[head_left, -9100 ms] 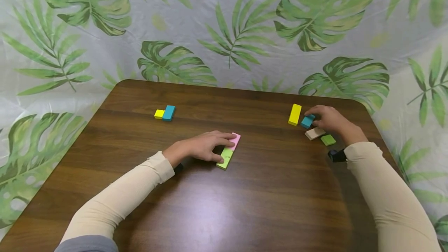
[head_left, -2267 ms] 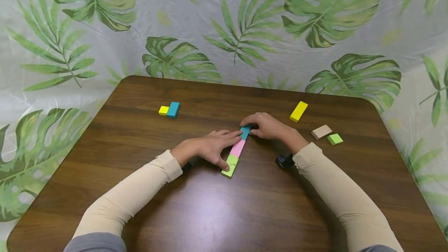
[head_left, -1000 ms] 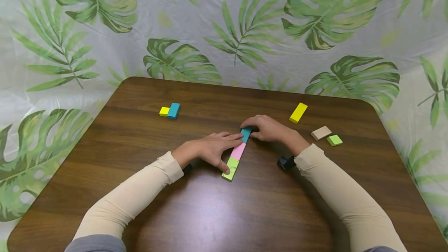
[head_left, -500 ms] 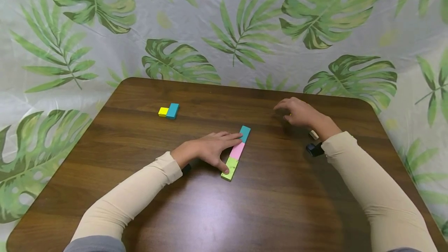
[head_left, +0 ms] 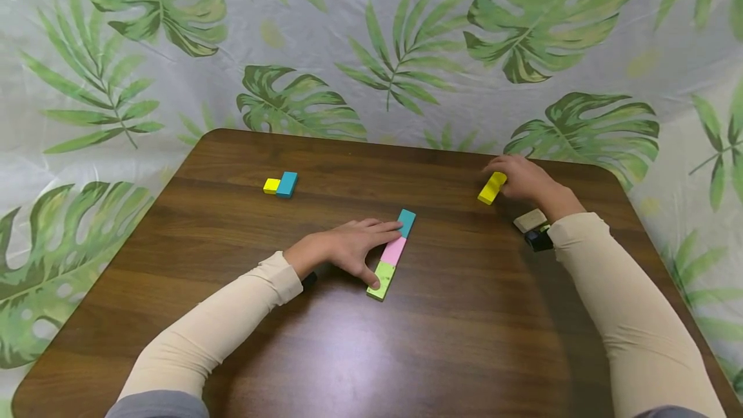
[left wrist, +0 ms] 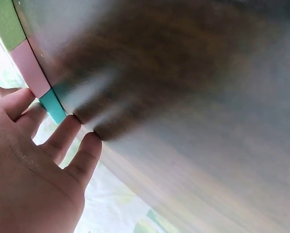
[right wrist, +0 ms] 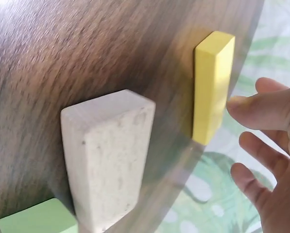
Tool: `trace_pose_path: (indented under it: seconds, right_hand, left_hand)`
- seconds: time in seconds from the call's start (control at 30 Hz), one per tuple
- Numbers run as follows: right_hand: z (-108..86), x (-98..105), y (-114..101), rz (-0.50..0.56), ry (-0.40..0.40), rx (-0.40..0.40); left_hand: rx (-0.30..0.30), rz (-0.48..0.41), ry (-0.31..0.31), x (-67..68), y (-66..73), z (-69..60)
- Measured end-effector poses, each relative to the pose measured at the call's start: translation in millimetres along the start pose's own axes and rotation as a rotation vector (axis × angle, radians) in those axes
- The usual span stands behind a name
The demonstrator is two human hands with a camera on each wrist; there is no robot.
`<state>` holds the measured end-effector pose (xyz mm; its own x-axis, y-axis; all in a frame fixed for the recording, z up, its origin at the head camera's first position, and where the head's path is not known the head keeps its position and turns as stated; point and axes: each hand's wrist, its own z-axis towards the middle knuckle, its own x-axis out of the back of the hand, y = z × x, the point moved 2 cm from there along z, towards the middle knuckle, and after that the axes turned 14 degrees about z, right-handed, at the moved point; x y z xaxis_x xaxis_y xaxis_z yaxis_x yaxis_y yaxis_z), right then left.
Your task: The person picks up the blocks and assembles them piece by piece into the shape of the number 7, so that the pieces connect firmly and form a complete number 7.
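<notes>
A light green block, a pink block and a blue block lie end to end in a slanted row. My left hand rests along it, thumb on the green block and fingertips at the blue and pink ones, fingers spread. At the right, my right hand is over the far end of a yellow block. In the right wrist view its thumb is right by the yellow block, and the other fingers are loose and apart; whether the thumb touches cannot be told.
Near my right wrist lie a plain wooden block and a small green block, partly hidden in the head view. A small yellow block and a blue block sit together at the far left. Leaf-patterned cloth hangs behind the table.
The blue block was brought from the right to the row's far end. My right hand has since left it and moved right to the yellow block. My left hand stays on the row.
</notes>
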<state>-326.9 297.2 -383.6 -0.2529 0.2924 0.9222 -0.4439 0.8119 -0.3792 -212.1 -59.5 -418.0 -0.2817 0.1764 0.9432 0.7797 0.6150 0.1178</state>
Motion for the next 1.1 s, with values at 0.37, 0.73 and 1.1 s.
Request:
trace_pose_path:
  seconds: [0.37, 0.73, 1.1]
  right_hand:
    - [-4.9, -6, 16, -0.007, -0.034, -0.058]
    - [-3.6, -7, 21, 0.012, -0.014, -0.028]
    - [-4.3, -8, 16, 0.01, -0.017, -0.057]
  left_hand:
    - [-0.014, 0.008, 0.011, -2.0, -0.8, 0.7]
    - [0.001, 0.0, 0.011, -0.6, -1.1, 0.7]
    - [0.001, -0.016, 0.01, -1.4, -1.2, 0.4]
